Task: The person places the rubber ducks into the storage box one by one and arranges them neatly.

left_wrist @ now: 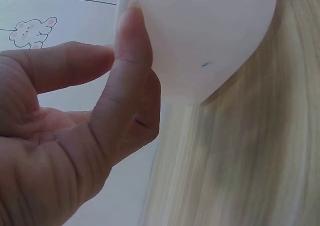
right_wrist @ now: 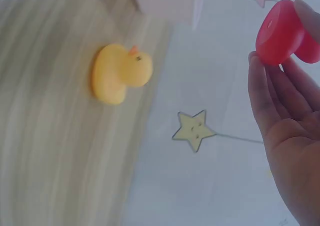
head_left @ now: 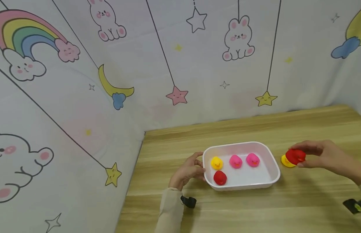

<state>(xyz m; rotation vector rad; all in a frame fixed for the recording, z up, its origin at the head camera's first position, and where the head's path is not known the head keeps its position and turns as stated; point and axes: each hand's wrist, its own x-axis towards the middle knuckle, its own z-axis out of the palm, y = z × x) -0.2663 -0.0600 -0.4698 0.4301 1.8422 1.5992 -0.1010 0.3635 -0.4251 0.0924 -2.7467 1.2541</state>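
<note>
My left hand (head_left: 188, 171) is at the left end of a white plastic tray (head_left: 241, 186), and in the left wrist view its thumb and index finger pinch the tray's rim (left_wrist: 121, 15). Inside the tray are a yellow rubber duck (head_left: 216, 163), a red one (head_left: 220, 178) and two pink ducks (head_left: 235, 161). Right of the tray, my right hand (head_left: 321, 157) holds another red rubber duck (right_wrist: 281, 33) between thumb and fingers, raised above the table. Partly behind it in the head view, a second yellow duck (right_wrist: 117, 73) sits on the wooden table.
The wood-grain table (head_left: 227, 213) meets a white cloth backdrop (head_left: 203, 71) printed with bunnies, stars and a rainbow, at its back and left. Black straps with small devices (head_left: 188, 202) are worn on both wrists.
</note>
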